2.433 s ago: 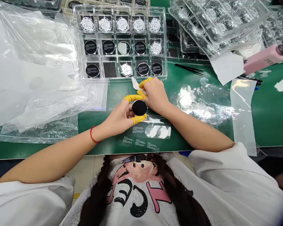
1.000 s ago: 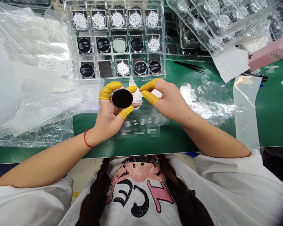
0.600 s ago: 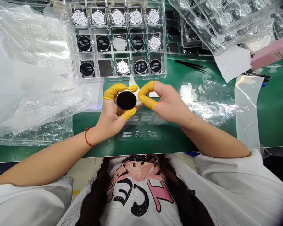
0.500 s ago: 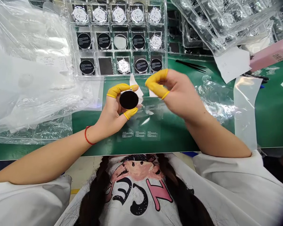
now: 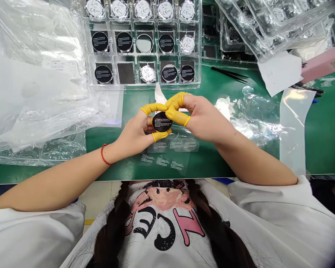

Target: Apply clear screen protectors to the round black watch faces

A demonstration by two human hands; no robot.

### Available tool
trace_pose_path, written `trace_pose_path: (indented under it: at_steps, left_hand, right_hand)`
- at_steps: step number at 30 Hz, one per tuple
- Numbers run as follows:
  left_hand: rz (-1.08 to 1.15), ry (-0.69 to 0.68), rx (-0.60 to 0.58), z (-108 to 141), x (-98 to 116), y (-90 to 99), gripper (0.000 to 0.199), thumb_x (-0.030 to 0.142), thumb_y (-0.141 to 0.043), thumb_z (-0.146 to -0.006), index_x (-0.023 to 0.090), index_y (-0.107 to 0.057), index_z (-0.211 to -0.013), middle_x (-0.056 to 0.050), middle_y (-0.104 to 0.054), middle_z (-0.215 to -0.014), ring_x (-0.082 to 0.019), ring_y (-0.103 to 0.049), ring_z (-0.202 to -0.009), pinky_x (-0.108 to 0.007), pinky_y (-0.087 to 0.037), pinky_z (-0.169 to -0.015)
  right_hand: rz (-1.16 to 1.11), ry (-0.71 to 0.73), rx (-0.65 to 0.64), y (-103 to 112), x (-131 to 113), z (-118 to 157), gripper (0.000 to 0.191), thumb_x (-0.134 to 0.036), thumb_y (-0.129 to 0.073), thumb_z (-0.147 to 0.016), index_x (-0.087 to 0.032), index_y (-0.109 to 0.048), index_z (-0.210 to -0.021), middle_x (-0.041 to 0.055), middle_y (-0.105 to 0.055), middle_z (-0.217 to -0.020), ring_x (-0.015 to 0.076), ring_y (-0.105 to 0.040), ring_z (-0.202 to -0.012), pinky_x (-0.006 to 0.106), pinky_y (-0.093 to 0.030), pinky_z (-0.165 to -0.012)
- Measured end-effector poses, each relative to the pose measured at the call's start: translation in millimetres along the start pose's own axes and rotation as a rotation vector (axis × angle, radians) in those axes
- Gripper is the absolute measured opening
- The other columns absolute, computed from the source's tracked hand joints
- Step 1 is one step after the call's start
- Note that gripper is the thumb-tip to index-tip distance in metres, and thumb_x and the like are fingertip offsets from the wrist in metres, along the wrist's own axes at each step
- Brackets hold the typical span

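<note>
My left hand [image 5: 139, 128], in yellow finger cots, grips a round watch head [image 5: 159, 127] by its rim, black face up. White lines of print now show across that face, seemingly on a clear film [image 5: 163, 121]. My right hand [image 5: 195, 113], also in yellow cots, pinches at the upper right edge of the face, where the film's edge is hidden by the fingertips. Below the hands, clear sheets with white print [image 5: 174, 147] lie on the green mat. A white paper piece [image 5: 159, 93] stands out behind the watch.
A clear tray [image 5: 123, 88] of watch heads, some with printed black faces, spans the back. Plastic bags [image 5: 36, 89] cover the left side. Black tweezers [image 5: 230, 75], a pink bottle [image 5: 325, 63], stacked trays [image 5: 268, 29] and crumpled clear film [image 5: 257, 115] are at right.
My right hand has come down and left onto the watch. The face was plain black and now carries white print. My left hand has shifted slightly right.
</note>
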State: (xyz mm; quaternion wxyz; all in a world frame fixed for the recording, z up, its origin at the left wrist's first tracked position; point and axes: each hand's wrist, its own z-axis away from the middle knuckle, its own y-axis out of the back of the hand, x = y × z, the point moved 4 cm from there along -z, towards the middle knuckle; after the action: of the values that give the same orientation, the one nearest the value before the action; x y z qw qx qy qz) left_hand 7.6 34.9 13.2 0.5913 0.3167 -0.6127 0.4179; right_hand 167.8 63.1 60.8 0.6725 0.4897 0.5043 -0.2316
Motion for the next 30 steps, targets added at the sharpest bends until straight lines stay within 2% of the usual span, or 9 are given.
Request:
trace_pose_path:
  at_steps: [8, 19, 30]
  left_hand:
    - [-0.038, -0.014, 0.008, 0.8, -1.3, 2.2, 0.054, 0.023, -0.079, -0.078, 0.027, -0.047, -0.122, 0.002, -0.072, -0.096, -0.017, -0.077, -0.087, -0.033, -0.065, -0.085]
    - [-0.060, -0.064, -0.011, 1.4, -1.1, 0.5, 0.055, 0.028, -0.080, -0.079, 0.027, -0.046, -0.122, 0.002, -0.071, -0.098, -0.016, -0.076, -0.088, -0.032, -0.065, -0.085]
    - [-0.015, 0.009, 0.015, 1.6, 1.5, -1.2, 0.057, 0.032, -0.084, -0.076, 0.027, -0.047, -0.119, 0.001, -0.070, -0.100, -0.018, -0.075, -0.089, -0.036, -0.064, -0.087]
  right_hand:
    - [0.024, 0.018, 0.042, -1.2, -2.1, 0.9, 0.007, -0.023, -0.063, -0.088, -0.018, -0.063, -0.083, 0.0034, -0.069, -0.095, 0.0164, -0.061, -0.091, 0.037, -0.049, -0.088]
    - [0.132, 0.058, 0.061, -2.5, -5.6, 3.7, 0.005, -0.020, -0.061, -0.089, -0.019, -0.061, -0.084, 0.0034, -0.068, -0.096, 0.0176, -0.062, -0.093, 0.037, -0.049, -0.088]
    - [0.225, 0.078, 0.072, -6.8, -7.1, 6.5, 0.012, -0.030, -0.057, -0.094, -0.021, -0.062, -0.087, 0.0039, -0.067, -0.099, 0.0199, -0.061, -0.096, 0.039, -0.048, -0.090]
